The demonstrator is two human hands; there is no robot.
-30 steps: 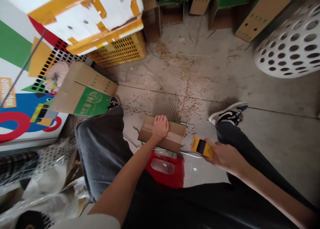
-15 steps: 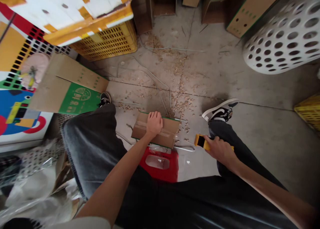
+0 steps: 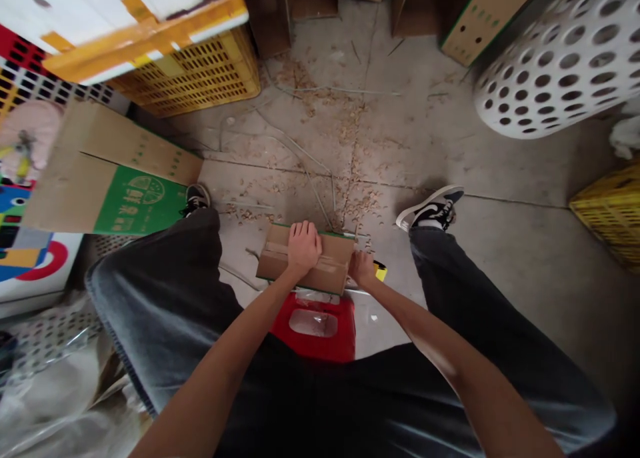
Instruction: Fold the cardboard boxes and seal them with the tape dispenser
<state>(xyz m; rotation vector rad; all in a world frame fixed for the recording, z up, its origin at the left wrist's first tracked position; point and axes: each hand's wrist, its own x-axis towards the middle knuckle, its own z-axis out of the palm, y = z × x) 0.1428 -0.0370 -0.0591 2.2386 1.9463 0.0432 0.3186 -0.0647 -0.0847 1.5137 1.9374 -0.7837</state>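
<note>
A flat brown cardboard box (image 3: 333, 249) with green edges lies between my legs, a strip of tape running along its top. My left hand (image 3: 304, 248) presses down on the middle of it, fingers together and bent toward the far edge. At the box's right end is my right hand (image 3: 362, 269), closed, with part of a yellow and black tape dispenser (image 3: 381, 271) showing past it. My hand hides most of that tool. Just below the box, a red plastic stool (image 3: 320, 343) with a slot in its top shows between my thighs.
Wood-like crumbs and loose straps (image 3: 300, 158) litter the concrete floor. To the left stand a green-printed carton (image 3: 113, 171) and a yellow crate (image 3: 195, 75) under a white foam box (image 3: 100, 18). At right are a white perforated basket (image 3: 555, 78) and another yellow crate (image 3: 613, 211).
My right hand has moved left from beside my right leg to the box's right end, carrying the yellow tape dispenser. My left hand stays on the box. The view has shifted slightly.
</note>
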